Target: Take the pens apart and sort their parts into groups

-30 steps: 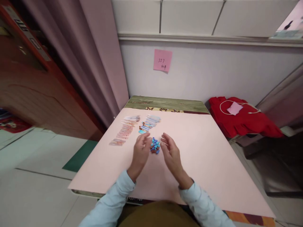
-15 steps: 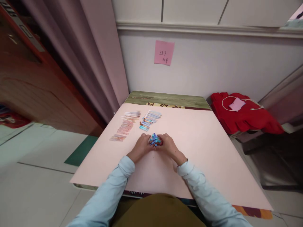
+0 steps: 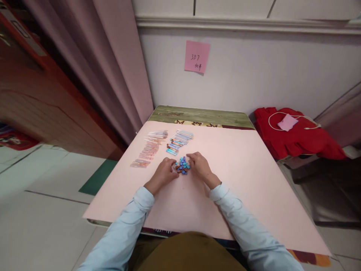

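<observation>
A small heap of pen caps, blue, turquoise, purple and brown, lies on the pale pink sheet between my hands. My left hand curves along the heap's left side, thumb and fingers apart. On the other side, my right hand has its fingers parted at the heap's right edge. Beyond the hands lies a column of blue and brown pens. Left of it, a column of clear and pinkish pens is laid out side by side.
The sheet covers most of a table whose green far edge meets the wall. A pink note is stuck there. To the right, a red cloth bears a white cable. A purple curtain hangs at the left.
My hands were cupped together around the caps; they have now drawn apart, leaving the heap on the sheet. The view has shifted slightly.
</observation>
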`<move>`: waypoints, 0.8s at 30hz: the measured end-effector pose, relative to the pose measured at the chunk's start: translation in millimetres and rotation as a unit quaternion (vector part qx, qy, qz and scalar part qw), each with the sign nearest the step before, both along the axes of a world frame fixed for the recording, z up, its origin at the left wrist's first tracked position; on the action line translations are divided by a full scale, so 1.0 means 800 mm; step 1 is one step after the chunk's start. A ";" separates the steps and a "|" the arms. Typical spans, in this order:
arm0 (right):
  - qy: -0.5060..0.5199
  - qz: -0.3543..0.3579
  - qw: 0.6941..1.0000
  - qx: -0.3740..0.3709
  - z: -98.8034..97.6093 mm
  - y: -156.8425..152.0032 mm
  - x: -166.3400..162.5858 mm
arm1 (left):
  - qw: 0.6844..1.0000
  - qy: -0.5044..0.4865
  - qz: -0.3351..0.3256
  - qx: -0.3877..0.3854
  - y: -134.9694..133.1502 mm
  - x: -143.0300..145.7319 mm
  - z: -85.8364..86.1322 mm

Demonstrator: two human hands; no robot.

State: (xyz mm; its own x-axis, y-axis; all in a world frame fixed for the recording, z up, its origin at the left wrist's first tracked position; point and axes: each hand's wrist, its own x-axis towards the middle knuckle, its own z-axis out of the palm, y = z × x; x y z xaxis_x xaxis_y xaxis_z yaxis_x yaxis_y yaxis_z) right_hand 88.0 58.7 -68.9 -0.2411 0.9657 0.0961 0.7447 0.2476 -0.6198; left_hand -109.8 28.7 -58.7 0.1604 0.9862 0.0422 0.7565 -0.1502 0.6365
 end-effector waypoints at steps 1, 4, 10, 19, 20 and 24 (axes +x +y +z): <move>-0.020 0.009 1.000 0.001 0.000 0.001 -0.004 | 1.000 0.004 0.001 -0.001 0.000 0.000 0.000; -0.058 0.026 0.998 -0.001 -0.002 -0.001 -0.011 | 1.000 0.011 0.002 -0.007 0.002 0.001 -0.002; 0.009 -0.001 1.000 0.013 -0.012 -0.014 -0.001 | 1.000 -0.020 -0.003 -0.018 0.002 0.003 0.001; -0.071 0.000 0.997 0.005 0.001 -0.019 -0.008 | 1.000 0.015 -0.024 -0.008 0.015 0.012 0.003; -0.090 0.011 0.996 0.008 0.004 -0.020 -0.011 | 0.999 0.023 -0.027 -0.009 0.017 0.013 0.003; -0.130 0.037 0.991 0.020 0.012 -0.025 -0.015 | 0.998 0.036 -0.044 -0.041 0.024 0.014 0.008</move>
